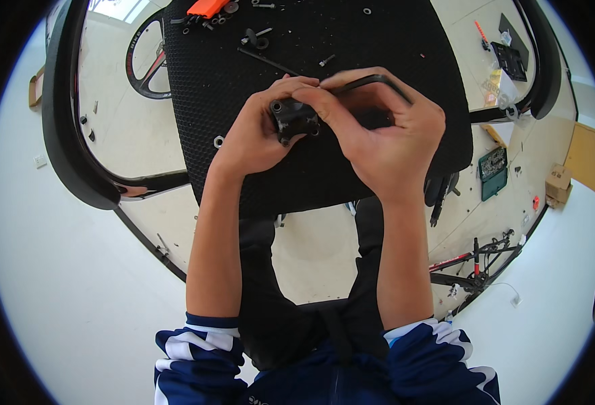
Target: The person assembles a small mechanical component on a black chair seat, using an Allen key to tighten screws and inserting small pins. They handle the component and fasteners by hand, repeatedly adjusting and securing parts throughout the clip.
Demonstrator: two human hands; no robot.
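Grasping, in the left hand [260, 128], a blocky black metal fitting with round corner holes [294, 120], raised above a black, mesh-textured chair seat [392, 37]. Grasping, in the right hand [385, 135], a smooth, bent black metal rod [376, 79], just beside the fitting; cannot tell whether touching it. See, on the seat, a shiny silver ring-shaped nut [218, 142] near the left wrist, and, farther off, a thin, straight dark rod [264, 60] and a small silver screw [326, 60].

Logged bracket [292, 123] in left hand [251, 138], hex key [380, 79] in right hand [395, 142], above chair seat [412, 34]. Listed on seat: nut [217, 140] left, bolt [326, 61] ahead of hands. Listed on floor: wheel [131, 65] left; case [494, 186] right; bicycle frame [477, 260] right, nearer.
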